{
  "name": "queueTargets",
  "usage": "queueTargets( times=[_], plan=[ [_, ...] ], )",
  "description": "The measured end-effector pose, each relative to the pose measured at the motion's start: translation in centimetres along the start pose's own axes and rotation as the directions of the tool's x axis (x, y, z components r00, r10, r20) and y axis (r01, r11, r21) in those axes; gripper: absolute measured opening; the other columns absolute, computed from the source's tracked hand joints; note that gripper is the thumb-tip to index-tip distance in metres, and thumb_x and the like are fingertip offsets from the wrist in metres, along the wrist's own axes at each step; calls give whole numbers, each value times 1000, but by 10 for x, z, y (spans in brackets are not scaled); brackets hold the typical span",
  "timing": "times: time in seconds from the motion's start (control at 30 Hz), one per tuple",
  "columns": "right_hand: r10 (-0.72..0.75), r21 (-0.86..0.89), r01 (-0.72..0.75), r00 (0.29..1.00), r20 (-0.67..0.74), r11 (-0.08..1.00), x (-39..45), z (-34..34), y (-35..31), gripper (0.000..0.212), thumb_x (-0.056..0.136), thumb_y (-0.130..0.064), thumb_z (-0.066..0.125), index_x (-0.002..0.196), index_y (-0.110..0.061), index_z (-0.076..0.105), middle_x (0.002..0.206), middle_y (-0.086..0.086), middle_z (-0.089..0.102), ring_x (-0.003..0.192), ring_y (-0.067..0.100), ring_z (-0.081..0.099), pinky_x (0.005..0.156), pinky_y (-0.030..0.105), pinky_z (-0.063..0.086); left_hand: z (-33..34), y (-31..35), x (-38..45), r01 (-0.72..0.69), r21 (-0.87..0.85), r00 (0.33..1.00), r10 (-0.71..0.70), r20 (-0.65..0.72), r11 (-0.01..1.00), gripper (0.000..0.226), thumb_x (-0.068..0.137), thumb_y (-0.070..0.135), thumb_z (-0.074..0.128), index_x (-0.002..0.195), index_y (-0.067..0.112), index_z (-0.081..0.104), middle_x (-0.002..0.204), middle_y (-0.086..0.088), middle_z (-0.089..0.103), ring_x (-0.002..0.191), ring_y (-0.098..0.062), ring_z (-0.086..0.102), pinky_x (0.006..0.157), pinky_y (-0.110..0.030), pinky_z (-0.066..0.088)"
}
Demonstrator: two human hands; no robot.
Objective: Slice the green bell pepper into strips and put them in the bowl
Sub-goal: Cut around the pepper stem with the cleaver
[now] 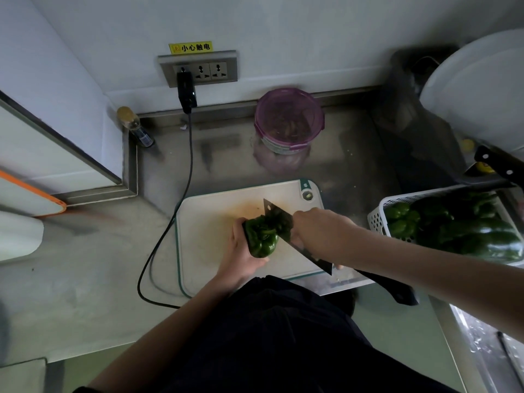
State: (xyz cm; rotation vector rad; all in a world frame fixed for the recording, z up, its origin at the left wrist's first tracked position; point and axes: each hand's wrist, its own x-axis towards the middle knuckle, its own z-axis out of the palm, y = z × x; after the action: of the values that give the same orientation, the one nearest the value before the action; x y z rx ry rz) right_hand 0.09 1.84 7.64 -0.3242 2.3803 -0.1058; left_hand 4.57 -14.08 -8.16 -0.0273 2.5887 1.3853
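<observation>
Two hands, left hand (241,252) fingers round pepper (261,236)

person: two bare forearms, no sleeves in view | left hand (241,251): bare, no glove, ring or watch visible | right hand (320,231): bare, no glove, wrist unadorned | clothing: dark, near-black garment over the torso and lap, soft folds, no visible print or markings

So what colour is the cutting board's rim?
Teal green around a white cutting board, seen in the head view.
</observation>
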Motion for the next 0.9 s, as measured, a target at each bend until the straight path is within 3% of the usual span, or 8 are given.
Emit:
queueTargets(
  times=[0.2,0.33,0.4,0.47,0.53,0.67,0.77,0.9],
  plan=[
    [108,83,-108,994,6,991,-17,-17,21,23,97,-24,48,112,-7,54,88,1,59,76,14,56,73,21,43,-10,-1,-4,-51,145,996,40,77,988,103,54,34,90,129,-1,29,125,-14,41,116,-26,47,95,-36,45],
    [146,169,-144,989,1,975,-23,-10,33,19,98,-30,42,87,-17,51,70,-3,50,73,22,58,74,35,52,-23,-2,-9,-12,176,981,-22,194,984,115,57,47,85,142,18,13,133,-6,30,123,-23,42,104,-41,41],
    [186,280,-182,982,12,943,-29,-6,30,24,99,-27,41,107,-10,56,74,-1,46,83,24,59,74,30,47,-29,-2,-8,-2,184,963,-48,264,983,115,58,46,84,145,30,10,130,-5,27,121,-23,43,106,-42,39],
    [197,306,-206,979,61,929,-35,1,25,29,98,-24,43,120,-9,55,89,0,49,91,21,58,70,24,37,-34,-1,-3,-11,215,944,-60,324,977,111,58,45,85,144,32,16,128,-4,25,120,-23,42,107,-40,37],
    [204,269,-213,977,59,939,-30,6,25,28,98,-26,42,109,-5,57,83,1,51,73,16,53,65,25,40,-36,-2,1,-52,238,941,-32,337,970,102,55,45,86,138,28,29,127,-3,26,118,-23,42,106,-39,38],
    [150,196,-146,989,-9,970,-27,11,20,26,99,-31,38,88,-9,49,68,0,45,69,22,51,71,34,49,-28,2,1,-53,179,962,2,274,982,84,53,39,89,118,17,39,117,0,43,109,-18,48,94,-32,45],
    [167,245,-155,985,-32,957,-28,9,15,25,99,-31,37,88,-11,47,69,1,45,73,25,52,71,33,48,-22,8,-2,48,60,992,-55,110,997,75,54,29,89,107,20,37,101,3,52,96,-17,57,79,-31,49],
    [145,213,-134,989,-38,968,-27,6,4,31,101,-33,37,100,-6,52,72,-2,41,76,20,54,67,27,41,-22,5,-3,65,43,998,-65,-3,997,76,58,23,87,115,14,38,103,3,51,99,-20,54,78,-29,42]
  ],
)
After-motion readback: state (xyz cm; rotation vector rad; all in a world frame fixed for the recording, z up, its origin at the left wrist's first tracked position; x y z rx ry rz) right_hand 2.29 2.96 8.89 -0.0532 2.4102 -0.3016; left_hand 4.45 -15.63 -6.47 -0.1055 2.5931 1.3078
